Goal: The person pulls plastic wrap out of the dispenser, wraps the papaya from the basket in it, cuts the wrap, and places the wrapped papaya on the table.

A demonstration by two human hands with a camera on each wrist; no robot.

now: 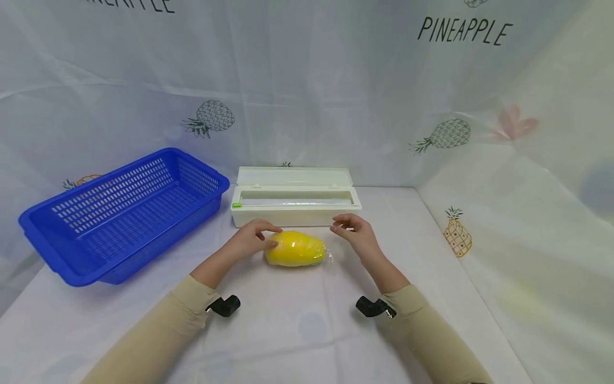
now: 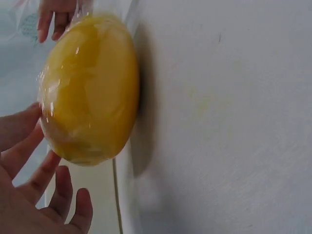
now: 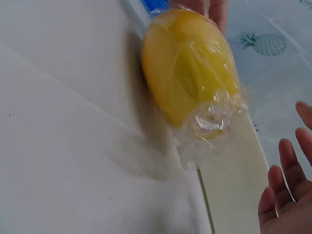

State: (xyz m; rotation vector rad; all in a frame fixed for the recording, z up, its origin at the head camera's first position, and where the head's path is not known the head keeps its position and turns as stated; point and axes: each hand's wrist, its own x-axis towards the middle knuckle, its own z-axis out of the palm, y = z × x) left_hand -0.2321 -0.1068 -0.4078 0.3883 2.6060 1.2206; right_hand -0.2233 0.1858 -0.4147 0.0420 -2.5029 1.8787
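Note:
A yellow oval fruit (image 1: 296, 248) wrapped in clear plastic film lies on the white cloth in front of a cream film dispenser box (image 1: 288, 216). My left hand (image 1: 250, 240) touches the fruit's left end with thumb and index finger, the other fingers loosely spread in the left wrist view. Crumpled loose film (image 3: 207, 131) sticks out from the fruit's right end. Just right of that end, my right hand (image 1: 356, 234) hovers apart from the fruit, its fingers loosely bent and holding nothing.
A blue plastic basket (image 1: 192, 216) with slotted walls stands at the left. The box's lid (image 1: 295, 176) is raised, showing a film roll (image 1: 297, 202) inside and a green slider (image 1: 236, 205). A pineapple-print cloth (image 1: 312, 106) hangs behind and at the right.

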